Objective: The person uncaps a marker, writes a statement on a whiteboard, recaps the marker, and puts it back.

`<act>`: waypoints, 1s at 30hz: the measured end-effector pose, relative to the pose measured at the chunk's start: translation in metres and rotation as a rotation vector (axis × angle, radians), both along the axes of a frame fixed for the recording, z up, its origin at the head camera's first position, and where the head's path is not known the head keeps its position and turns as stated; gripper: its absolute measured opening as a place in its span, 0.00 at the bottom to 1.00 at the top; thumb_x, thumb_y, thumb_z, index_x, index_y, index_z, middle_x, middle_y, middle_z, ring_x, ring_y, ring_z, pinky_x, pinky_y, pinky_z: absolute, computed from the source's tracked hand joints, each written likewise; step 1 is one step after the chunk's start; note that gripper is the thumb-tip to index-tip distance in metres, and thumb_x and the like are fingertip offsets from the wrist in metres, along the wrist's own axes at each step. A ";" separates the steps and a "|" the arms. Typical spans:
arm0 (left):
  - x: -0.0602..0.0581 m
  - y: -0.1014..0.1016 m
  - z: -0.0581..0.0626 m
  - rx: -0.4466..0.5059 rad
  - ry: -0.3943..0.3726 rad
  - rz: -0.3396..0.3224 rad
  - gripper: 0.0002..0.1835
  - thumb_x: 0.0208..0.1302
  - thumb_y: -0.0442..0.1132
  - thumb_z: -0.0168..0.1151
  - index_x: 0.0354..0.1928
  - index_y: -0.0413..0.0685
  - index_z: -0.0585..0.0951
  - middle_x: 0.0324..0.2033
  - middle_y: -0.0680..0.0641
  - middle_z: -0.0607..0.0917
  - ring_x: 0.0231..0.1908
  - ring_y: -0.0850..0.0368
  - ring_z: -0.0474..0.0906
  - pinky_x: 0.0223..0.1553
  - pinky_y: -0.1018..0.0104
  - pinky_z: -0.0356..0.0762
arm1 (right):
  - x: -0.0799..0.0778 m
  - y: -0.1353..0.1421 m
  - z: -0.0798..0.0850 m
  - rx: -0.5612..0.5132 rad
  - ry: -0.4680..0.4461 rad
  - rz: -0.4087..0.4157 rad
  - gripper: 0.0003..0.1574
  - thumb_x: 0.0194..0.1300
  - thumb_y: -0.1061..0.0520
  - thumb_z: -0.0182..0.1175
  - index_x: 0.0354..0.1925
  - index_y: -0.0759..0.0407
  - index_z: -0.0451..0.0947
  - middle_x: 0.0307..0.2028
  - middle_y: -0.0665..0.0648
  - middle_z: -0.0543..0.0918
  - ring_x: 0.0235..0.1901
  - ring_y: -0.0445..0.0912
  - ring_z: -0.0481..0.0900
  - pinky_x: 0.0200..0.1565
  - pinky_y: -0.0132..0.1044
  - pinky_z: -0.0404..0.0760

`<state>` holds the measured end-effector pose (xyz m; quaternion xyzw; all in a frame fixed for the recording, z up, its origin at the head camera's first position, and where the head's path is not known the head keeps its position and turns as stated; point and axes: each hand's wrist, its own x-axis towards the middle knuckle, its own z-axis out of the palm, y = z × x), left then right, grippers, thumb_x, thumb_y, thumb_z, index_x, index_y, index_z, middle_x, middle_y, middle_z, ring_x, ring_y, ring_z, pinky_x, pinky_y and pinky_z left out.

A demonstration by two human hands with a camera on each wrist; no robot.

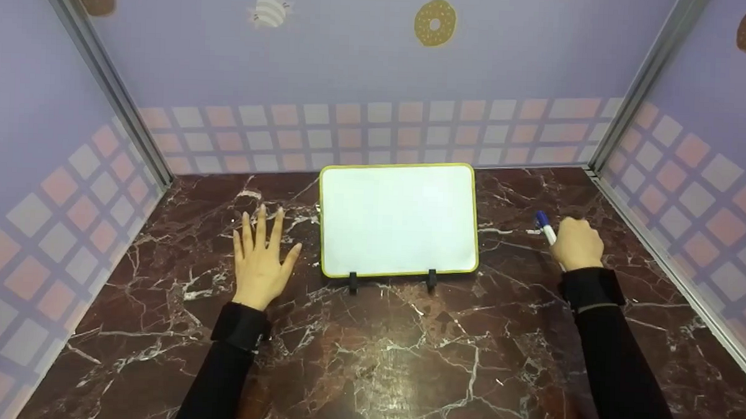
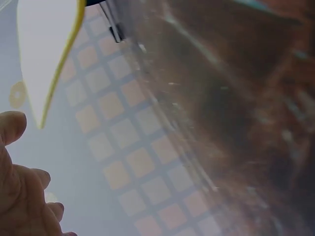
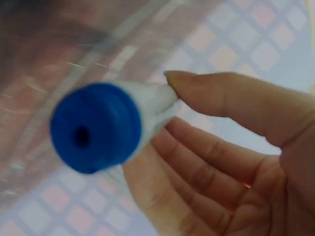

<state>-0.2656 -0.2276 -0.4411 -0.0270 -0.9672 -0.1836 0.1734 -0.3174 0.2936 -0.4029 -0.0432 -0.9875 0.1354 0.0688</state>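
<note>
In the head view a small whiteboard (image 1: 400, 220) with a yellow rim stands upright on two black feet (image 1: 432, 280). Left of it is my left hand (image 1: 261, 265), palm down with the fingers straight and spread; the left wrist view catches only part of this hand (image 2: 24, 199) at its lower left edge. My right hand (image 1: 578, 244), to the right of the board, grips a white marker (image 1: 549, 235) with a blue end. Seen from the right wrist, thumb and fingers pinch the white barrel, and the marker's blue end (image 3: 93, 129) faces the camera.
A dark red marbled tabletop (image 1: 393, 353) with white veins lies under both hands. Purple panels (image 1: 353, 54) with a band of pink and white squares close it in at the back and both sides, with grey metal posts (image 1: 647, 76) in the corners.
</note>
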 end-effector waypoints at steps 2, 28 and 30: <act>0.002 0.005 0.005 -0.006 0.010 -0.013 0.39 0.75 0.56 0.48 0.79 0.51 0.47 0.79 0.40 0.41 0.78 0.36 0.29 0.77 0.40 0.25 | 0.004 -0.010 0.011 -0.009 0.073 0.009 0.13 0.54 0.67 0.62 0.34 0.79 0.75 0.35 0.82 0.80 0.34 0.76 0.80 0.32 0.66 0.81; 0.011 0.132 -0.010 -0.134 0.483 -0.546 0.24 0.54 0.42 0.75 0.54 0.48 0.83 0.47 0.47 0.86 0.47 0.53 0.83 0.54 0.61 0.81 | 0.078 -0.175 -0.006 0.139 0.448 0.423 0.07 0.53 0.68 0.67 0.29 0.58 0.87 0.23 0.57 0.81 0.24 0.55 0.81 0.22 0.49 0.82; 0.012 0.133 -0.011 -0.112 0.498 -0.545 0.19 0.55 0.43 0.74 0.49 0.47 0.85 0.43 0.48 0.87 0.43 0.54 0.84 0.49 0.62 0.83 | 0.080 -0.179 -0.009 0.151 0.468 0.452 0.08 0.50 0.69 0.68 0.28 0.57 0.86 0.24 0.56 0.83 0.26 0.54 0.82 0.23 0.47 0.83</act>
